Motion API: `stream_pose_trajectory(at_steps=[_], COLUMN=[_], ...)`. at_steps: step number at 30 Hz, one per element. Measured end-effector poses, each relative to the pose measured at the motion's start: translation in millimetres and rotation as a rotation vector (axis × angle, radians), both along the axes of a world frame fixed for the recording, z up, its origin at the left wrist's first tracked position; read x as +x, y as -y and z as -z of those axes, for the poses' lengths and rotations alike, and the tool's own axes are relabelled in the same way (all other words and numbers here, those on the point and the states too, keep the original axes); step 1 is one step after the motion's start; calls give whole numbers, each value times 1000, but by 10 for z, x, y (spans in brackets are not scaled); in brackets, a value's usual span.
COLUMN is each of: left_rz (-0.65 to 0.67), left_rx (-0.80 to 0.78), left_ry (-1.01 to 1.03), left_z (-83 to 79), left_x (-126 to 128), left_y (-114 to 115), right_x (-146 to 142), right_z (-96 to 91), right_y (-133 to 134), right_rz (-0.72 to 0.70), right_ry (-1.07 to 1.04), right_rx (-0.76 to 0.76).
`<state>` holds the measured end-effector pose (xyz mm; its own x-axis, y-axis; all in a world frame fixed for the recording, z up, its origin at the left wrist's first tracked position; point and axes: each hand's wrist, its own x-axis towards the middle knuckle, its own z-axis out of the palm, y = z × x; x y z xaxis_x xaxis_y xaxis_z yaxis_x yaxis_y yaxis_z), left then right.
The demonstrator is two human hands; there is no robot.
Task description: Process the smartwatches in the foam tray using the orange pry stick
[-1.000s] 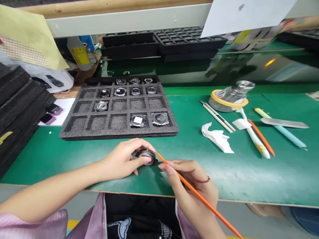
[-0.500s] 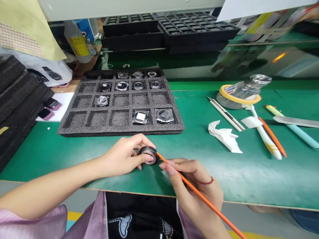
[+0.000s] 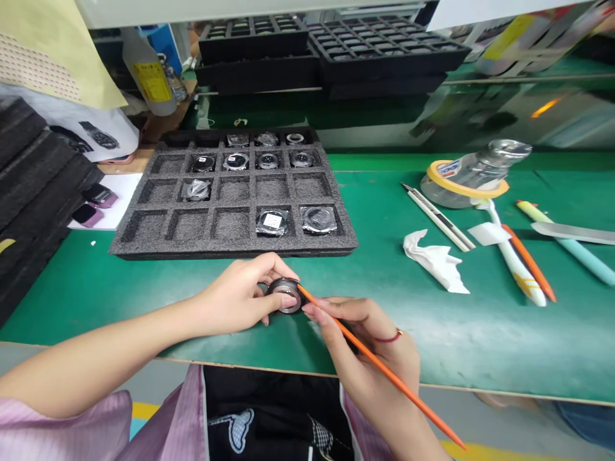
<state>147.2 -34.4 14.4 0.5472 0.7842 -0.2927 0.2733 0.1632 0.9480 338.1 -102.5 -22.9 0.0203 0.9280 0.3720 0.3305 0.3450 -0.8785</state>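
Note:
Near the front edge of the green table, my left hand point(image 3: 247, 291) grips a round black watch case point(image 3: 289, 300), with the thumb lying across its face. My right hand point(image 3: 368, 339) holds a thin orange pointed stick point(image 3: 384, 368) like a pen. The stick's upper tip touches the rim of the watch case on its right side. Behind my hands lies a grey foam tray point(image 3: 230, 248) with square pockets. Several pockets hold round watch parts, such as a wrapped one with a white label point(image 3: 272, 222) and another wrapped one point(image 3: 318, 220) beside it.
On the right lie a crumpled tissue point(image 3: 435, 262), white tweezers point(image 3: 439, 218), a toothbrush point(image 3: 514, 269), a second orange stick point(image 3: 531, 266), a turquoise pen point(image 3: 586, 259) and a glass bottle point(image 3: 468, 182). Black foam point(image 3: 38, 211) is stacked at left, near two small purple-banded watches point(image 3: 87, 215).
The orange stick's tip has shifted slightly up and left along the watch case's rim. My right hand has moved a little left with it. My left hand keeps its hold; the view has shifted slightly.

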Motion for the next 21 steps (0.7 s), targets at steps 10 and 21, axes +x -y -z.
stream_pose_trajectory(at_steps=[10,21], left_rz=[-8,86], left_rx=[-21,92], left_ry=[-8,-80], left_z=[15,10], left_x=[-3,-69], left_y=[-6,23], right_x=[2,-37], right_z=[2,-74], right_y=[103,166], right_rz=[64,3], right_ry=[97,75], right_rx=[-3,-7])
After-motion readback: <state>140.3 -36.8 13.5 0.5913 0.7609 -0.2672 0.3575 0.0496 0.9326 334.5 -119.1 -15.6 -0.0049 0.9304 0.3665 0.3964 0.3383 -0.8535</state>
